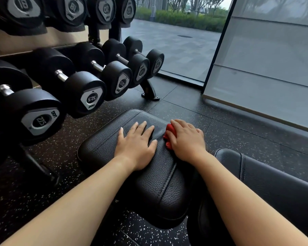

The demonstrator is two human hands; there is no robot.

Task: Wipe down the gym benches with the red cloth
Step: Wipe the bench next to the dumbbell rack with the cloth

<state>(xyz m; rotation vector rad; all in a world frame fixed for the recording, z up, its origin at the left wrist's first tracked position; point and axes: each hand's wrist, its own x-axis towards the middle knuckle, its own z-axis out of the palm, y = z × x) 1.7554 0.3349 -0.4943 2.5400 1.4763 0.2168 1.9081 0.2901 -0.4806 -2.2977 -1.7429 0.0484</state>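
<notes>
My right hand (187,139) presses the bunched red cloth (170,134) onto the black bench seat pad (149,174) at its three-o'clock edge, my left hand (136,145) lies flat and empty, and wiping looks barely underway.

Your left hand (135,146) sits flat on the bench pad (103,144), right in the middle of it. Your right hand (187,139) is just beside it at the pad's right edge, on top of the cloth (170,133). A second pad (267,178) is off to the right. The dumbbell rack (149,91) runs along the left, with the window (176,41) behind it.
</notes>
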